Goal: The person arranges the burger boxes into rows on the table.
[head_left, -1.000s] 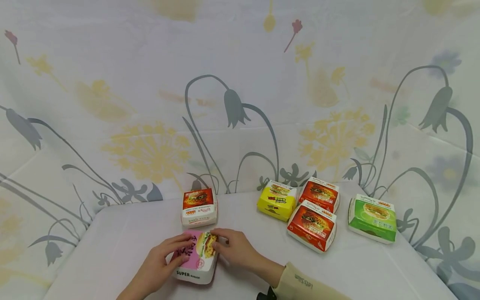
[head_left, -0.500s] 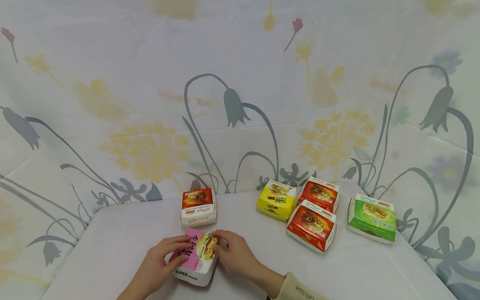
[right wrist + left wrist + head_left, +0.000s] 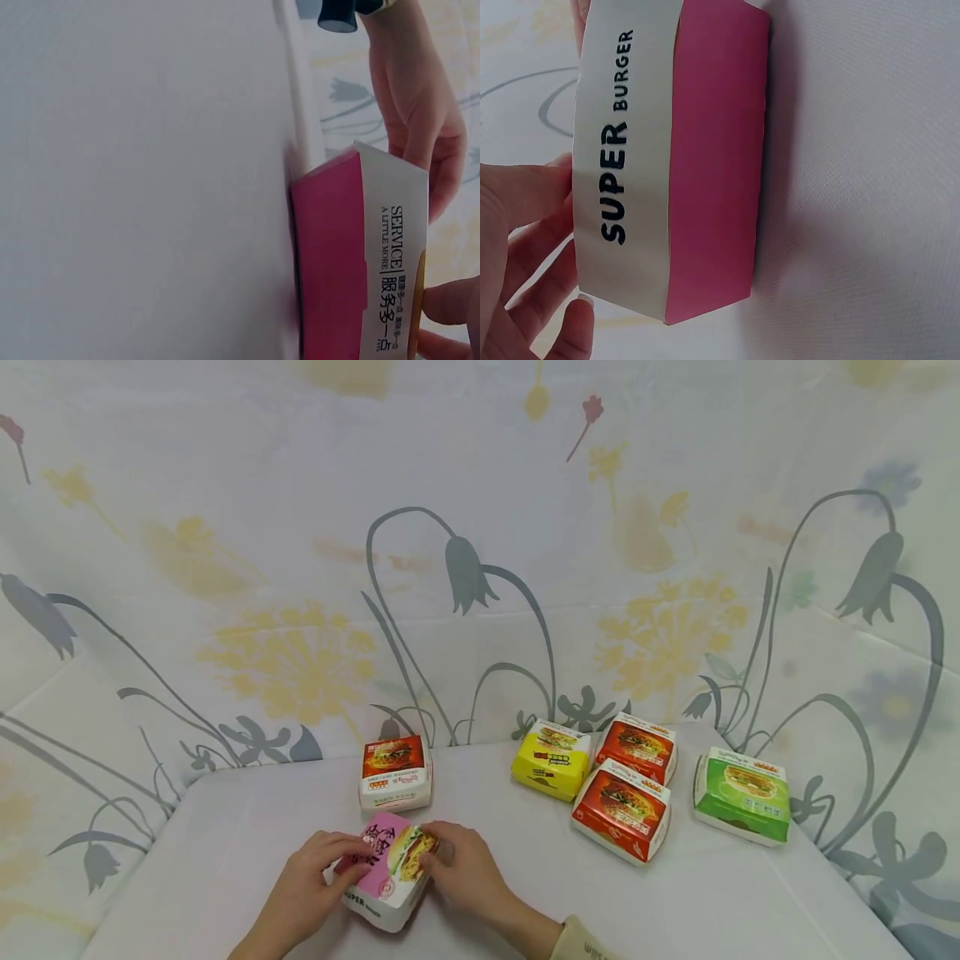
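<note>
- The pink-and-white paperboard burger box (image 3: 386,870) sits on the near part of the white-cloth-covered counter (image 3: 225,835).
- The right hand (image 3: 468,870) pinches its right edge, fingers bent; the left hand (image 3: 311,877) lays loosely bent fingers on the lid, though I cannot tell whether they grip.
- Steady, light pressure from both sides should avoid creasing the paperboard.
- Only the right wrist view shows the "SERVICE" wall; only the head view shows the lid's burger picture.

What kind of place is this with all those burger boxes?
Maybe an indoor play or practice corner rather than a shop: a flowery sheet hangs behind a white tabletop, with six burger boxes there.
</note>
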`<state>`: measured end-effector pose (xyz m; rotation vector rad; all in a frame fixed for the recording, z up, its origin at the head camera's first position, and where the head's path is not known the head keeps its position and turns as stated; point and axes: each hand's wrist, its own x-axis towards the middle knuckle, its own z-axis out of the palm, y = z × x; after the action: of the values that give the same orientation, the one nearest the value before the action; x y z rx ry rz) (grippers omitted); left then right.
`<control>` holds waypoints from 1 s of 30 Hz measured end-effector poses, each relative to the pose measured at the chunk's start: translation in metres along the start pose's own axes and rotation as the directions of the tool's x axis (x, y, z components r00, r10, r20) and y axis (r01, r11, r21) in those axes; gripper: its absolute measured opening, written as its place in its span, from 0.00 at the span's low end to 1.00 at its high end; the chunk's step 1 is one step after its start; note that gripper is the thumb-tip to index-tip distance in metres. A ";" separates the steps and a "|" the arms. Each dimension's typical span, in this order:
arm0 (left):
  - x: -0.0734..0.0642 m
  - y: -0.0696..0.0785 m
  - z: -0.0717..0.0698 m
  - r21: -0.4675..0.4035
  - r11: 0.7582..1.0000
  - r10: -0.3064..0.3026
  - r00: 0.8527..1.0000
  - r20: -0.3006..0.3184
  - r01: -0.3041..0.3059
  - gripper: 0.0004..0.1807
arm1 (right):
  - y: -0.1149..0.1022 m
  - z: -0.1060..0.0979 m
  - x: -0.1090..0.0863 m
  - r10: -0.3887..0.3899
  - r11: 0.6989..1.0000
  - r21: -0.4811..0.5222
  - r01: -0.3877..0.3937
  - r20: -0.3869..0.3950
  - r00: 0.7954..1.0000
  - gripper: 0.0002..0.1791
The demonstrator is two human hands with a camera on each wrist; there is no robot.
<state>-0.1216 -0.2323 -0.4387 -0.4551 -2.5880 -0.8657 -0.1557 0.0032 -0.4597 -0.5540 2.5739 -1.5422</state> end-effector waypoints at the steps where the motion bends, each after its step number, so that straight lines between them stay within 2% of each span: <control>1: 0.000 -0.001 0.000 -0.002 1.000 -0.002 1.000 0.006 0.002 0.16 | 0.000 0.001 0.000 -0.009 1.000 -0.005 0.009 -0.001 1.000 0.20; 5: 0.000 -0.003 0.000 -0.001 1.000 0.018 1.000 0.017 -0.018 0.16 | 0.000 0.004 0.000 -0.025 1.000 -0.006 0.025 -0.004 1.000 0.20; 12: 0.000 -0.004 0.001 0.000 0.993 0.120 0.992 0.029 -0.120 0.16 | 0.000 0.006 0.000 0.002 0.999 0.032 -0.002 -0.010 1.000 0.23; 18: 0.000 -0.004 0.002 -0.021 0.998 0.065 0.993 0.097 -0.063 0.22 | 0.002 0.007 -0.004 -0.008 0.999 0.043 0.009 -0.022 1.000 0.24; 23: 0.002 -0.004 0.004 -0.059 0.998 0.036 0.989 0.142 -0.028 0.24 | 0.002 0.004 -0.006 0.020 0.999 0.033 -0.019 -0.032 0.999 0.23; 30: 0.005 -0.008 0.008 -0.079 0.995 0.074 0.989 0.128 -0.064 0.28 | 0.003 0.002 -0.010 0.024 1.000 0.017 -0.024 -0.049 0.999 0.26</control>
<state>-0.1313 -0.2326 -0.4463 -0.6388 -2.6467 -0.9406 -0.1470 0.0063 -0.4646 -0.4879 2.5913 -1.5868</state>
